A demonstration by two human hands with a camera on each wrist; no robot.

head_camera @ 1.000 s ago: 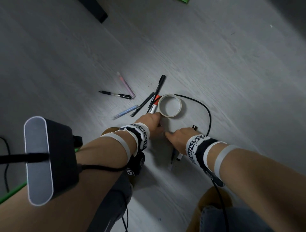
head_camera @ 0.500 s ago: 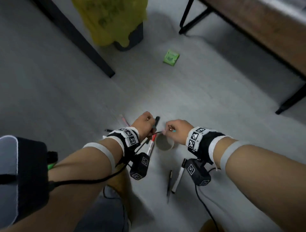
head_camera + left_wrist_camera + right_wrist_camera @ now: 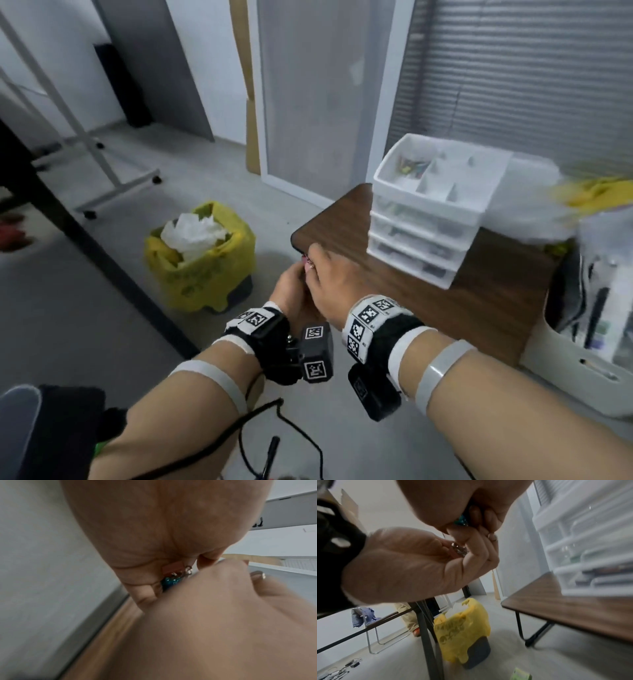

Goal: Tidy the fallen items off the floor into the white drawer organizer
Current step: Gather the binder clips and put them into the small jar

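Both hands are bunched together at the corner of the surface [image 3: 455, 308]: left hand [image 3: 291, 287] cupping small binder clips [image 3: 459, 549], right hand [image 3: 334, 284] pinching a teal clip [image 3: 461, 520], probably to carry them together. White drawer organizer [image 3: 428, 209] sits just ahead.

- Grey floor [image 3: 102, 308].
- Bin with yellow liner [image 3: 202, 257] at nine o'clock of the brown table [image 3: 479, 308].
- Closed grey blinds [image 3: 513, 68] at twelve o'clock.
- White walls [image 3: 34, 68]; wheeled white frame [image 3: 102, 164].

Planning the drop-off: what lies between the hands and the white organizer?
In the head view, only bare brown tabletop separates the right hand from the white organizer.
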